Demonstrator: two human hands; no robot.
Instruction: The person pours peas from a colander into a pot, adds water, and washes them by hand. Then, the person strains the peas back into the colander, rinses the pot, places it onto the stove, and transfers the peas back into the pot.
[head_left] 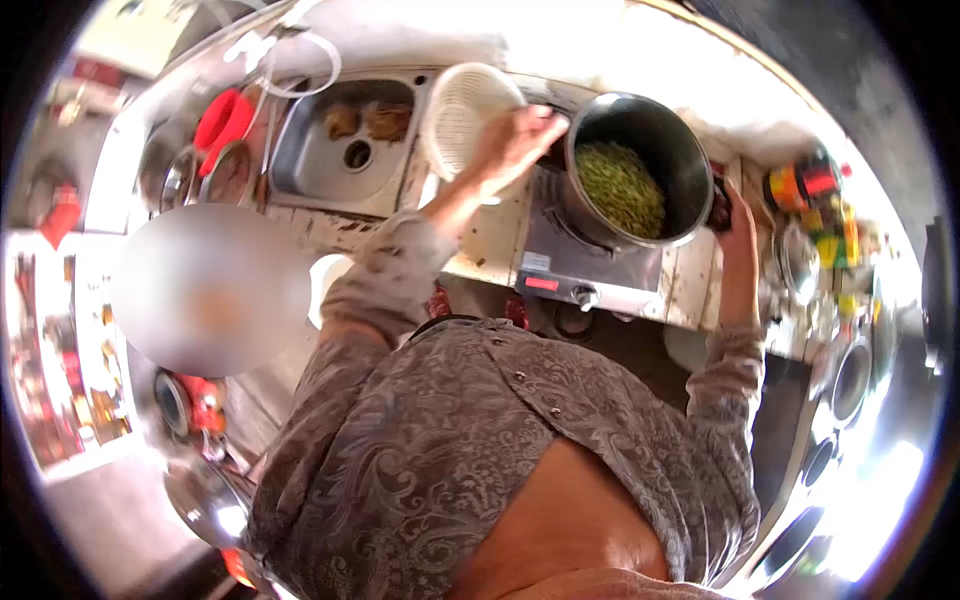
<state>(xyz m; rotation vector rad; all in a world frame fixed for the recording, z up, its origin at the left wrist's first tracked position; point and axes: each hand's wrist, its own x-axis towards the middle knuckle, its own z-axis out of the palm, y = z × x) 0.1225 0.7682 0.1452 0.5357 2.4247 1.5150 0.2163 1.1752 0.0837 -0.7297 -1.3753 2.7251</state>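
A deep metal pot [690,160] holds chopped green food [620,190] and stands, seemingly tilted toward me, on a steel single-burner stove [590,268]. My right hand [738,215] is wrapped around the dark handle on the pot's right side. On the other side, my left hand [512,145] reaches up beside the left handle, its fingers stretched out and a little smeared by motion. Whether those fingers touch the handle, I cannot tell. Just behind my left hand is a white plastic colander [460,115].
Left of the colander is a steel sink [290,165] with brownish items near its drain. Beyond it are a red container [225,120] and several metal lids. Bottles [805,187] and jars crowd the counter's right side. Another person [210,290], blurred, is at the left.
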